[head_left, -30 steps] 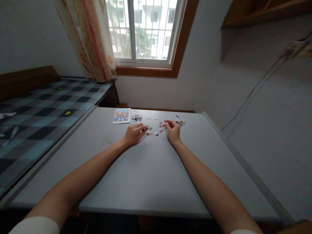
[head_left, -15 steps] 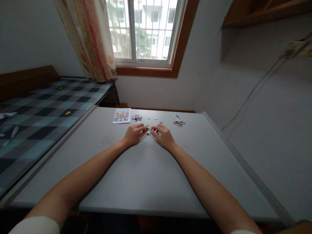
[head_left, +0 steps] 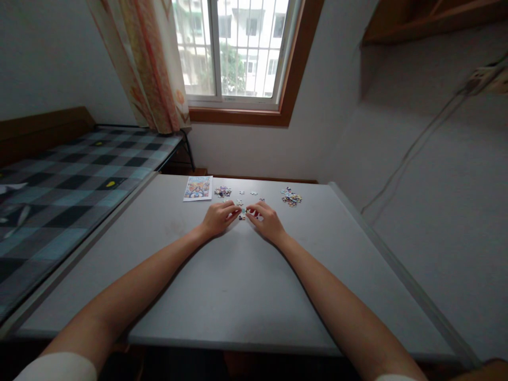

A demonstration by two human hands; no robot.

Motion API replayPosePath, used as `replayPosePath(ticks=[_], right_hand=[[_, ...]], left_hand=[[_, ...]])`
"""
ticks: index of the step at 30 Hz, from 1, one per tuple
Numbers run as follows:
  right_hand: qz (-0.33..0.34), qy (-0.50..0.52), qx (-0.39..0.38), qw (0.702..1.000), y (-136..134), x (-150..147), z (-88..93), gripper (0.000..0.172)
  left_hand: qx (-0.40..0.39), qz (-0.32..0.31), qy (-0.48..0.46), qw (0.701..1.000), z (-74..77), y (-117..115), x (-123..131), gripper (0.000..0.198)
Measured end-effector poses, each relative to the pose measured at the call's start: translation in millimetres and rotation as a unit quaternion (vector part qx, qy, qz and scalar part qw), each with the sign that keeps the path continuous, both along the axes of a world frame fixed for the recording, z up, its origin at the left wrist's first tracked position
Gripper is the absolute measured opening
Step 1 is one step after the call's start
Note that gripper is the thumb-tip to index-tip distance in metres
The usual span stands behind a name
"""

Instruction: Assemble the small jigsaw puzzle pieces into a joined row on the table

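My left hand (head_left: pixel 219 217) and my right hand (head_left: pixel 266 220) face each other over the far middle of the table. Between their fingertips is a small pale jigsaw puzzle piece (head_left: pixel 244 211), pinched from both sides. Just below it another puzzle piece (head_left: pixel 242 217) lies on the tabletop; whether the two are joined I cannot tell. Beyond my fingers lie several loose pieces (head_left: pixel 254 193). A heap of puzzle pieces (head_left: pixel 223 191) sits behind my left hand, and a second heap (head_left: pixel 291 198) lies farther right.
A printed picture sheet (head_left: pixel 198 188) lies on the white table (head_left: pixel 222 296) left of the nearer heap. A bed with a checked cover (head_left: pixel 79 185) stands along the left side. Behind the table are a curtain (head_left: pixel 153 69) and a barred window (head_left: pixel 238 53). A cable (head_left: pixel 413 143) hangs at the right wall.
Almost nothing differs. My hands keep the same place and pinch, with at most a tiny shift of the piece between the fingertips.
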State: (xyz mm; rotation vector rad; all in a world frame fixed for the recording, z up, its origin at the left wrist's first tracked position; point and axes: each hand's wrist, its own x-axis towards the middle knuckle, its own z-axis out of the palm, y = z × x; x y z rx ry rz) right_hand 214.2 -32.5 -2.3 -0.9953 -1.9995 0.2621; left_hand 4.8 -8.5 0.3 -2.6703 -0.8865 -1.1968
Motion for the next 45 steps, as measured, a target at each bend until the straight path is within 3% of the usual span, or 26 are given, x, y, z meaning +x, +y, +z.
replayPosePath(ticks=[20, 31, 45], right_hand=[[-0.003, 0.024, -0.014, 1.000, 1.4, 0.2, 0.1, 0.012], [-0.161, 0.127, -0.057, 0.977, 22.8, 27.1, -7.1, 0.022], [-0.144, 0.078, -0.075, 0.984, 19.9, 21.7, -5.8, 0.014]], left_hand=[[-0.012, 0.009, -0.003, 1.000, -0.2, -0.8, -1.0, 0.020], [-0.045, 0.097, 0.027, 0.994, -3.1, 3.9, -1.4, 0.013], [-0.113, 0.122, 0.124, 0.978, -3.2, 2.4, 0.9, 0.033]])
